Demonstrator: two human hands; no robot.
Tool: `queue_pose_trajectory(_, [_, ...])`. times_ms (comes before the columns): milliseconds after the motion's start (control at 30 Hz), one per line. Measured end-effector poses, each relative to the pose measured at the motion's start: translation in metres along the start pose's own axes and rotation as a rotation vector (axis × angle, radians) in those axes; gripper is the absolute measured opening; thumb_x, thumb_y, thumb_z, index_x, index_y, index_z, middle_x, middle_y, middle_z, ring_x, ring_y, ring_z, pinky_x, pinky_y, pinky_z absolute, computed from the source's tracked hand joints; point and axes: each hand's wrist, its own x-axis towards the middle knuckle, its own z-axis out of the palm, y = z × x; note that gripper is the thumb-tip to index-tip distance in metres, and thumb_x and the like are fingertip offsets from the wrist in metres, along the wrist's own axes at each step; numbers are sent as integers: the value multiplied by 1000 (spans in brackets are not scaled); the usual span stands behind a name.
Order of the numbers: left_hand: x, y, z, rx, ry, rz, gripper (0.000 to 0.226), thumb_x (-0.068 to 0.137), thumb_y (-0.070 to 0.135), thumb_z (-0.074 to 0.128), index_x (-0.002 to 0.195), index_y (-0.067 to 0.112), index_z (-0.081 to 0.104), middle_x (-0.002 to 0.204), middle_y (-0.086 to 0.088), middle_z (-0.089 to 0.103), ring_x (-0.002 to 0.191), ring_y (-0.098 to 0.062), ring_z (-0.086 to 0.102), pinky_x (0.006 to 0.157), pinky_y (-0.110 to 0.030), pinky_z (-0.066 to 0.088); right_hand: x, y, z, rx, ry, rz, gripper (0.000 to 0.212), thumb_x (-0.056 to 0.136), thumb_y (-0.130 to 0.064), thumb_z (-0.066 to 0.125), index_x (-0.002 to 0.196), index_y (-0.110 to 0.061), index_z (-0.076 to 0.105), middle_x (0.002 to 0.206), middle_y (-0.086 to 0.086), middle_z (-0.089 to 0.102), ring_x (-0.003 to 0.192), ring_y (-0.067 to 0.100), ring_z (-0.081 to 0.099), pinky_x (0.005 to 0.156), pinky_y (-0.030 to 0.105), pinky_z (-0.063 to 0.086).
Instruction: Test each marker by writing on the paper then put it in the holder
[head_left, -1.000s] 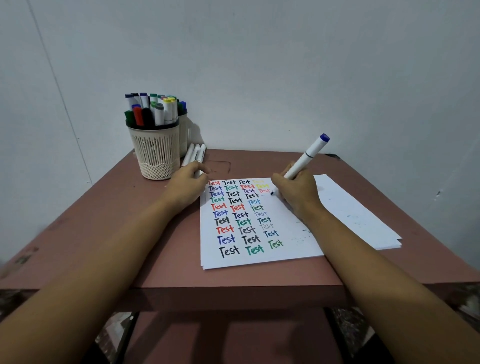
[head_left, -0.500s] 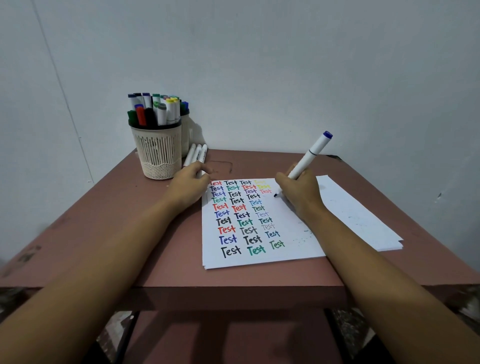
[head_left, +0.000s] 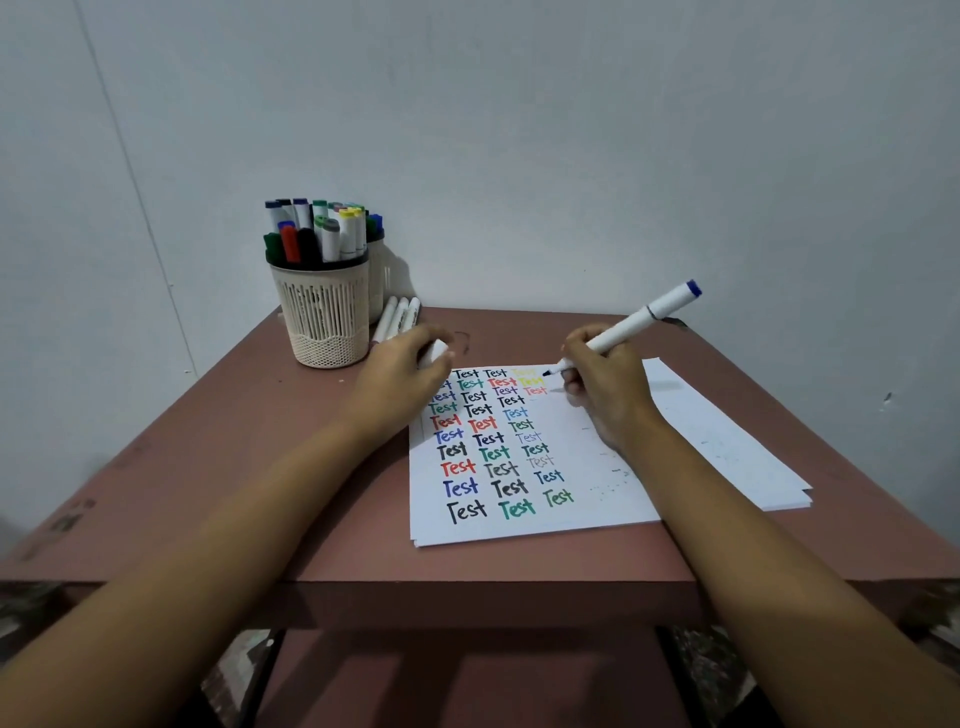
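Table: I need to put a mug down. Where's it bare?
Bare: the table's left side, between holder, paper and near edge; the far right corner beyond the paper. Crowded: loose markers and left hand beside the holder.

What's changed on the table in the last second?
The right hand moved the marker tip up to the paper's top row. The left hand slid right over its corner, gripping what looks like a white cap. The holder and spare markers stayed put.

Left hand (head_left: 400, 376), right hand (head_left: 605, 387) — both bare.
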Motion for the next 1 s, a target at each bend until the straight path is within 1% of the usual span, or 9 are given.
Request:
queue_pose_trajectory(100, [-2, 8, 3, -62, -71, 15, 29, 94, 14, 53, 121, 9, 60, 108, 9, 56, 102, -1, 49, 74, 6, 29, -6, -5, 4, 206, -146, 34, 17, 91, -3, 58, 75, -8, 58, 65, 8, 61, 59, 12, 55, 53, 20, 49])
queue_pose_trajectory(233, [-2, 9, 8, -160, -169, 10, 35, 95, 10, 47, 130, 12, 54, 125, 2, 57, 115, -9, 51, 92, -10, 35, -12, -8, 10, 361, -236, 100, 14, 94, -1, 49, 83, -2, 58, 65, 11, 68, 61, 16, 61, 62, 22, 55])
queue_pose_trajectory(300, [-2, 9, 11, -160, -196, 38, 38, 95, 12, 49, 133, 15, 49, 117, 5, 58, 105, -6, 52, 84, -6, 37, -13, -9, 12, 350, -255, 96, 13, 95, 1, 47, 88, -2, 58, 64, 8, 69, 61, 15, 63, 62, 22, 56])
queue_pose_trajectory(400, [-2, 6, 13, -232, -215, 15, 46, 94, 14, 53, 138, 18, 39, 101, -4, 59, 88, -11, 55, 70, -11, 39, -14, -7, 13, 302, -278, 63, 14, 94, -2, 50, 85, -4, 60, 65, 6, 69, 62, 14, 64, 60, 21, 55])
queue_pose_trajectory(533, [-2, 5, 14, -287, -265, 10, 50, 93, 13, 53, 138, 21, 32, 91, -9, 61, 77, -6, 54, 64, -9, 40, -15, -6, 14, 271, -308, 44, 17, 95, -4, 52, 81, -5, 63, 67, 6, 69, 63, 12, 64, 60, 21, 55])
queue_pose_trajectory(700, [-2, 5, 16, -347, -308, 56, 53, 92, 10, 56, 137, 21, 30, 80, 3, 59, 69, -4, 51, 64, -14, 40, -15, -3, 15, 205, -381, 33, 14, 95, -5, 53, 85, -4, 63, 67, 4, 66, 62, 11, 62, 58, 19, 53])
queue_pose_trajectory(833, [-3, 7, 15, -371, -294, 13, 47, 89, 13, 61, 129, 22, 39, 79, 7, 62, 66, 1, 53, 63, -13, 41, -13, 0, 14, 81, -397, -6, 14, 93, -13, 58, 85, -5, 66, 64, 1, 57, 61, 9, 53, 52, 17, 45])
queue_pose_trajectory(933, [0, 5, 13, -250, -236, 6, 23, 87, 20, 65, 107, 8, 62, 82, 2, 62, 65, 2, 53, 61, -13, 40, -12, 1, 12, 55, -402, -21, 15, 91, -19, 60, 84, -7, 67, 62, 0, 49, 57, 8, 45, 50, 17, 37])
queue_pose_trajectory(1000, [-1, 5, 12, -201, -260, 33, 20, 89, 24, 62, 91, 5, 68, 71, 0, 59, 57, -1, 47, 54, -15, 35, -13, 0, 12, 73, -411, 3, 14, 92, -17, 59, 84, -8, 66, 61, -1, 51, 55, 7, 45, 49, 16, 37])
